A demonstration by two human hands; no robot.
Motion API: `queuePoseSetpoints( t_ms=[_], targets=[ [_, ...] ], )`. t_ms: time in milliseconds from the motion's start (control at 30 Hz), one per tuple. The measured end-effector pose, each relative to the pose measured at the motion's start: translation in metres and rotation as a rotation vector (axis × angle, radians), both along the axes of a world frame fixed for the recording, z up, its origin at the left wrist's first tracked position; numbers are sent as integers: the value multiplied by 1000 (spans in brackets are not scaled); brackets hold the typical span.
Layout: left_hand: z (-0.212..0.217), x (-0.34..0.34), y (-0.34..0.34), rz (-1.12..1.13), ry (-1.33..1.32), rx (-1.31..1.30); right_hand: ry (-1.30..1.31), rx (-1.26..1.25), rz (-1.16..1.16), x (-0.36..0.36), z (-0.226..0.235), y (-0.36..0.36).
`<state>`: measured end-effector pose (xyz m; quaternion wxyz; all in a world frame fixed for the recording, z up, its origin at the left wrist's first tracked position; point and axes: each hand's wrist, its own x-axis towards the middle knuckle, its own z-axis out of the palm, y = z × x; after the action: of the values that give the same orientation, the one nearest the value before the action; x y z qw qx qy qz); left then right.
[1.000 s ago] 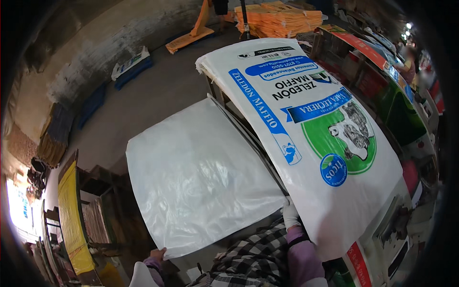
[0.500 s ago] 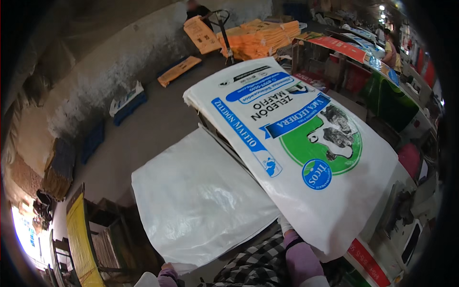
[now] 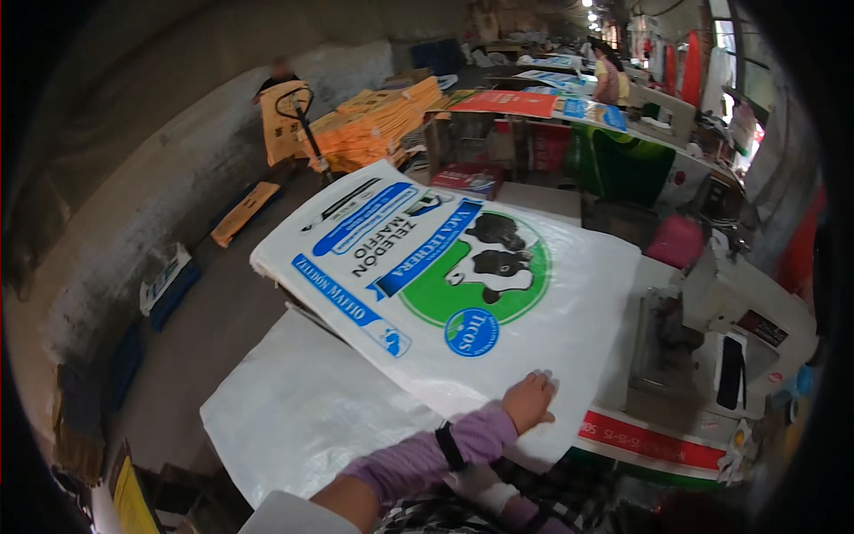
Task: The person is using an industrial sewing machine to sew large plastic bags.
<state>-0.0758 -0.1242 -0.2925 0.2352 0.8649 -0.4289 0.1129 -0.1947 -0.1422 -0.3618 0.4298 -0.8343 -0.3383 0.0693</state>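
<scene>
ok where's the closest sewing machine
In the head view, the white sewing machine stands at the right, right of the cow-printed white sack, above the red band.

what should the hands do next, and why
Probably curl the left hand around the near edge of the printed bag: it rests palm down on top, close to that edge, seemingly without gripping. The gloved right hand is lower, partly behind the left forearm; its grip cannot be judged.

On pale table [image 3: 660,274]: printed sacks [image 3: 449,307]; sewing machine [image 3: 743,325]
</scene>
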Motion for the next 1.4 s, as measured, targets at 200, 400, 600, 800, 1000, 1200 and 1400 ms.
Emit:
queuePoseSetpoints(
  t_ms=[200, 400, 600, 800, 1000, 1200, 1400],
  targets=[
    [-20, 23, -33, 52, 69, 398, 97, 24, -370, -28, 53, -68],
    [-12, 31, -4, 94, 460, 80, 73, 297, -630, -26, 74, -109],
    [-11, 33, 6, 225, 601, -551, -219, 411, -1068, 10, 103, -145],
    [15, 29, 6, 248, 717, -638, 83, 311, -829, 50, 96, -132],
    [2, 18, 11, 189, 678, -704, 214, 709, -1048, 42, 52, -140],
    [-8, 4, 16, 215, 908, -575, 876, 800, -662, 20, 66, -149],
    [-8, -18, 8, 57, 1265, -471, 509, 820, -815, 39, 61, -126]
  ],
)
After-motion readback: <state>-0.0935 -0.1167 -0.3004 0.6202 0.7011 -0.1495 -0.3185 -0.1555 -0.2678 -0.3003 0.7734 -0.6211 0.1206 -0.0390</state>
